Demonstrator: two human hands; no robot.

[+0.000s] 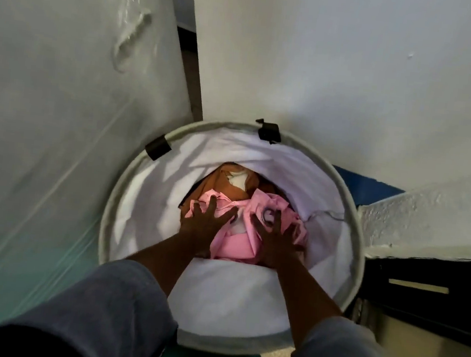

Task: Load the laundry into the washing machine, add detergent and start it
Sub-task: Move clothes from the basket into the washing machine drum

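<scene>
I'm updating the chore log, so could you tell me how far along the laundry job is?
Very early. Nothing looks done: the pink garment and brown garment lie in the round hamper. In hand: the left hand and right hand press spread fingers onto the pink garment. Left: loading, detergent and starting; no washing machine is in view.

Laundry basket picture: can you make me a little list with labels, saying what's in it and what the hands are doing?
container: round white laundry basket, white fabric lining, two dark tabs on the far rim
on top: crumpled pink cloth
behind it: brown garment
left hand: fingers spread, pressed on the pink cloth
right hand: fingers spread, on the pink cloth
grip: neither hand has closed on the cloth
sleeves: grey, pushed up the forearms
washing machine: not in view
</scene>
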